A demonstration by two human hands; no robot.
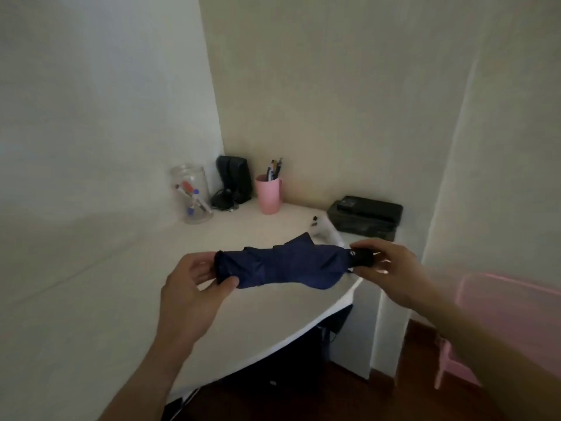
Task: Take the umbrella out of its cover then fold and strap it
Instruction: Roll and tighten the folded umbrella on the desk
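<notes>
Head view, left hand [194, 284]: at centre frame, thumb and fingers pinched on the tip end of the umbrella [282, 267].
Right hand [391, 268]: right of centre, fingers closed around the black handle [362, 258].
Umbrella: navy, loosely bunched fabric, collapsed, held level in the air above the tabletop edge.
Tabletop [249, 311]: white, smooth, curved front edge, set into a corner of pale walls.
Behind, upper centre: clear glass jar [192, 197] with markers, pink cup [268, 194] with pens, black speaker [233, 183], dark flat case [365, 217].
Lower right: pink plastic chair [501, 323], blurred; dark wooden floor.
</notes>
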